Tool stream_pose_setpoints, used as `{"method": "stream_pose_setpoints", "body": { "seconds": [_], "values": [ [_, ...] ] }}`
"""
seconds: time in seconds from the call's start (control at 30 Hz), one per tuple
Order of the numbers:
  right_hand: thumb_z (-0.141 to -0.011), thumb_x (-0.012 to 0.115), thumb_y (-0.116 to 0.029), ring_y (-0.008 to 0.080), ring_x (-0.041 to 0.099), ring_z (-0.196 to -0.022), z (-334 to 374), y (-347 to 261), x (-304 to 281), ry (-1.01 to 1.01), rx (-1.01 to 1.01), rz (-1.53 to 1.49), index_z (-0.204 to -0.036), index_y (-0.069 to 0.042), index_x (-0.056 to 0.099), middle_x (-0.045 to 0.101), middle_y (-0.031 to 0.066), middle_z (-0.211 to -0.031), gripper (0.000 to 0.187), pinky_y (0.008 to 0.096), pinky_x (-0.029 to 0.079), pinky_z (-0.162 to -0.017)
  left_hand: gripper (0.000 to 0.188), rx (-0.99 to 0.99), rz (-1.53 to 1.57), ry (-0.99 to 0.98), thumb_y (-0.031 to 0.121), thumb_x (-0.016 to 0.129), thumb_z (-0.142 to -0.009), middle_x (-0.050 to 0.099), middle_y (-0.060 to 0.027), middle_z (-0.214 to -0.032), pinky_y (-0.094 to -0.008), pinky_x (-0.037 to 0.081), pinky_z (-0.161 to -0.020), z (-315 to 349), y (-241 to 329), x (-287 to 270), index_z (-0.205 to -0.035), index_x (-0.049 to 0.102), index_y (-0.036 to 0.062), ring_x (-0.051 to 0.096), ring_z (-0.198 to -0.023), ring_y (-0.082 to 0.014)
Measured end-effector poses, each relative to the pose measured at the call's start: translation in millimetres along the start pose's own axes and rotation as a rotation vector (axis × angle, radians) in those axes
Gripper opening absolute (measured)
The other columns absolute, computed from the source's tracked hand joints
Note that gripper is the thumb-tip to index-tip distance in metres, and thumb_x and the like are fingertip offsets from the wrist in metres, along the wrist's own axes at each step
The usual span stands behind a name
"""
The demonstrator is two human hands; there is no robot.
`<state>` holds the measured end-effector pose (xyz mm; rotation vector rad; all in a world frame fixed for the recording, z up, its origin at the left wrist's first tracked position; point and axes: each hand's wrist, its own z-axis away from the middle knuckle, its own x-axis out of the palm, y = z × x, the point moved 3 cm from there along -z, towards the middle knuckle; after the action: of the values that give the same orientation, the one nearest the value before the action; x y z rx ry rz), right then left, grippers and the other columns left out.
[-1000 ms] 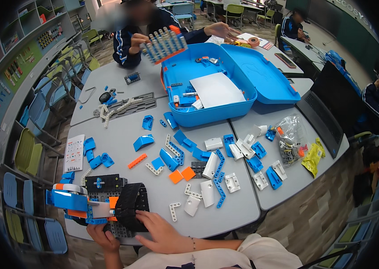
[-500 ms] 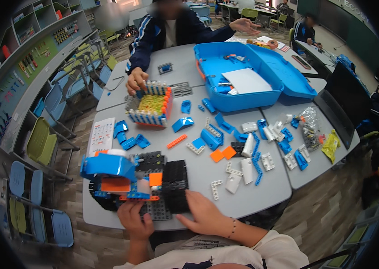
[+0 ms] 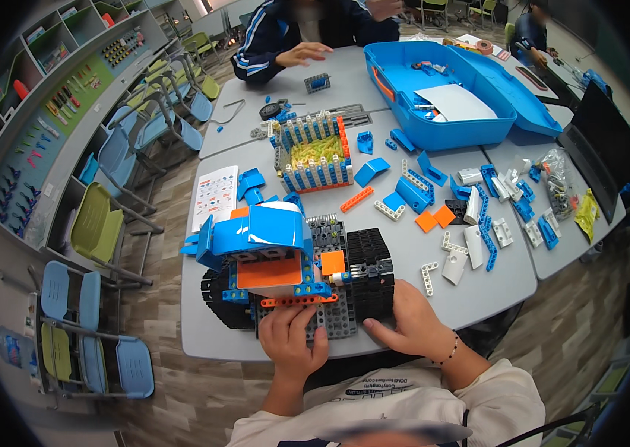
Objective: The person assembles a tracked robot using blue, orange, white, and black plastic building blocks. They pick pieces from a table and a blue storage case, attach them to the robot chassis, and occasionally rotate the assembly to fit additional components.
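A building-block tracked vehicle (image 3: pixel 266 257) stands at the table's near edge, with a blue curved top, orange panels, a grey studded base and black tracks. My left hand (image 3: pixel 294 339) grips its near side, fingertips at the orange beam (image 3: pixel 300 300) and thumb against the grey base. My right hand (image 3: pixel 406 322) holds the right black track (image 3: pixel 369 283), thumb at its near end and fingers along its outer side, partly hidden. Beyond the vehicle sits an open block-built box (image 3: pixel 315 173) with blue-and-white walls and yellow-green pieces inside.
Loose blue, white and orange building pieces (image 3: pixel 425 221) lie right of the vehicle. An open blue case (image 3: pixel 441 130) stands farther back, near a dark laptop (image 3: pixel 599 153). A printed sheet (image 3: pixel 214 197) lies at left. Across the table, a co-worker's hand (image 3: pixel 304 54) hovers. Chairs (image 3: pixel 95 305) stand at left.
The view has swung left, so the table appears farther right. The co-worker's hand has left the block-built box and drawn back. My hands stay on the vehicle.
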<state>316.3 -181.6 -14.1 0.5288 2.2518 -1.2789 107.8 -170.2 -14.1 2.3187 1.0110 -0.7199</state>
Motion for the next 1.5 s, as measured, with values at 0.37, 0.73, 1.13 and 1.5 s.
{"method": "stream_pose_setpoints", "body": {
  "seconds": [0.37,0.73,1.13,1.5],
  "values": [
    [-0.078,0.072,-0.019,0.0399,0.055,-0.096,-0.5,-1.5,-1.6,-0.016,0.008,-0.007,-0.118,0.007,0.05,0.057,0.024,-0.108,0.053,0.0434,0.044,-0.085,0.03,-0.014,0.014,0.001,0.025,0.056,-0.079,0.06,-0.012,-0.102,-0.0442,0.041,-0.086,-0.5,1.8,0.2,-0.099,0.066,0.0052,0.055,-0.098,-0.032],
    [-0.079,0.071,-0.021,0.0399,0.055,-0.096,1.0,0.1,-0.1,-0.003,0.004,0.007,-0.12,0.01,0.048,0.057,0.0251,-0.109,0.057,0.0434,0.044,-0.085,0.031,-0.004,-0.008,0.017,0.025,0.059,-0.077,0.06,-0.0073,-0.103,-0.0403,0.043,-0.085,-0.4,1.1,0.5,-0.101,0.069,0.008,0.054,-0.099,-0.0263],
    [-0.079,0.071,-0.02,0.0392,0.055,-0.098,1.1,-0.2,-0.2,-0.008,0.007,0.002,-0.121,0.009,0.048,0.057,0.0249,-0.11,0.056,0.0432,0.044,-0.088,0.032,-0.001,-0.01,0.018,0.025,0.059,-0.077,0.061,-0.0072,-0.102,-0.0406,0.042,-0.085,-1.2,1.8,-0.1,-0.102,0.068,0.0078,0.054,-0.098,-0.0262],
    [-0.08,0.071,-0.024,0.0424,0.055,-0.103,2.5,2.0,3.2,-0.038,0.009,0.019,-0.119,0.014,0.047,0.056,0.0287,-0.115,0.06,0.0448,0.044,-0.092,0.03,-0.03,-0.02,0.013,0.025,0.057,-0.079,0.06,-0.0106,-0.101,-0.0433,0.041,-0.086,1.8,1.1,0.9,-0.1,0.067,0.0061,0.055,-0.097,-0.0298]
  ]
}}
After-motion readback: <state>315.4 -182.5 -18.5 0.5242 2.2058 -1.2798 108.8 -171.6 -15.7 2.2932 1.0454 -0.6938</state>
